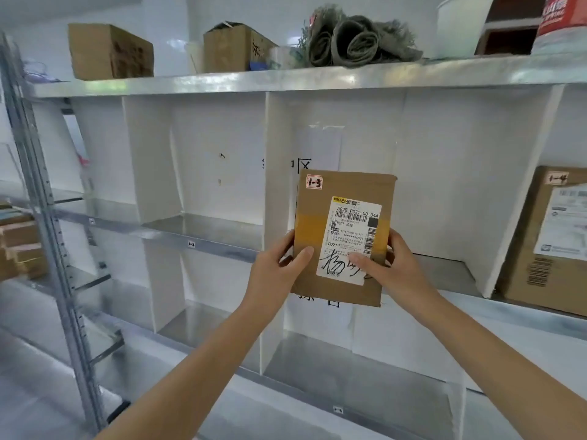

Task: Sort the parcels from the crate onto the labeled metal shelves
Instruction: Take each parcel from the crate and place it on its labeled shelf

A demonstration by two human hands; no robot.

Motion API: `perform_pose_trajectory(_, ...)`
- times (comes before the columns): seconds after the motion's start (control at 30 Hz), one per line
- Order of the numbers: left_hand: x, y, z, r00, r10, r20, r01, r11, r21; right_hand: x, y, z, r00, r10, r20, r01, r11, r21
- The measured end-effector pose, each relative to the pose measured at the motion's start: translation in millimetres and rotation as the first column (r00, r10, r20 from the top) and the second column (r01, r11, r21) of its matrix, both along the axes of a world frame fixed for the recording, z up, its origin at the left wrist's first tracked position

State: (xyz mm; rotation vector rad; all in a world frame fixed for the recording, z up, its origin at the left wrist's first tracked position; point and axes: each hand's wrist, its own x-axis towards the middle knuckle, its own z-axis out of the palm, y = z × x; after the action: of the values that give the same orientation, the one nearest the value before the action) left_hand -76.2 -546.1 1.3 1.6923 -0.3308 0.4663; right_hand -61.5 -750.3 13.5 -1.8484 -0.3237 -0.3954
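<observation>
Parcel [343,236] upright, label facing you, likely so tag 1-3 [314,181] reads against shelf [203,231] marks. Your left hand [279,268] grips left edge, right hand [392,265] right edge, thumbs on front face. Parcel between hands, in front of third bay, not yet set down. Box [546,239] tagged 1-4 occupies next bay right.

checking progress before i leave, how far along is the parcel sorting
Done: a box tagged 1-4 stands in the right bay. In hand: the left hand and right hand hold the 1-3 parcel before the middle bay. Left: setting it down; the crate is unseen.
</observation>
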Motion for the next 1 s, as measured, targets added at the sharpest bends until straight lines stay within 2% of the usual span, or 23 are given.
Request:
perform_pose_trajectory(0.4, 117.5, 1.9, -6.0, 1.000, -0.011, -0.029, 0.012, 0.999, 0.040, 107.8, 0.9, -10.0, 0.998, 0.021, 0.065, -0.025, 0.999, 0.047)
perform_pose_trajectory(0.73, 160.4, 24.3, -22.4, 0.999, 0.029, -0.028, -0.026, 0.996, 0.080, 139.3, 24.5, -24.8, 0.997, -0.040, 0.068, 0.040, 0.999, -0.011)
perform_pose_trajectory(0.9, 180.5, 38.4, -25.1, 0.999, 0.031, -0.036, -0.024, 0.987, 0.160, 140.1, 39.9, -23.5, 0.992, -0.117, 0.035, 0.118, 0.993, -0.021)
perform_pose_trajectory(1.0, 188.2, 45.2, -26.9, 1.000, 0.012, -0.023, -0.006, 0.976, 0.216, 138.3, 49.0, -23.2, 0.984, -0.176, 0.010, 0.176, 0.981, -0.078)
